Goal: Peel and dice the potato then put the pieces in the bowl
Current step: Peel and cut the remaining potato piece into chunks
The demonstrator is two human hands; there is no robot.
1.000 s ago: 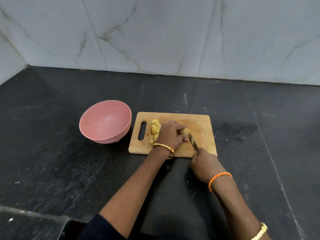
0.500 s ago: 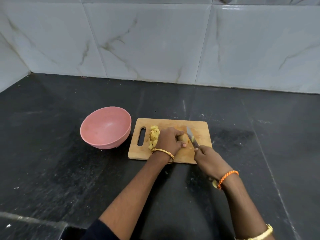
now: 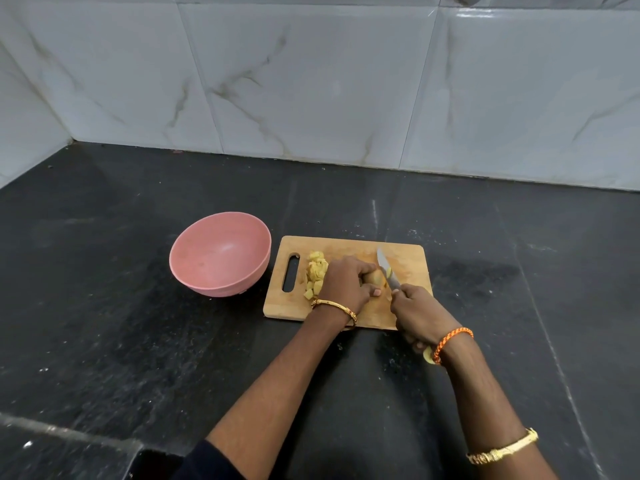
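A wooden cutting board [image 3: 408,258] lies on the black counter. My left hand [image 3: 346,284] presses down on a peeled potato piece [image 3: 374,278] near the board's middle. My right hand [image 3: 417,311] grips a knife [image 3: 387,271] whose blade stands against the right end of that piece, tip pointing away from me. A pile of yellow diced potato [image 3: 316,273] lies left of my left hand, beside the board's handle slot. The pink bowl [image 3: 207,261] stands just left of the board with nothing inside.
White marble-look tiles [image 3: 311,81] form the wall behind the black counter [image 3: 121,341], with a corner at the far left. A step or ledge edge crosses the bottom left.
The knife came up from a cut and now stands against the potato again. The view has tilted up, so more wall shows; my left hand still holds the piece.
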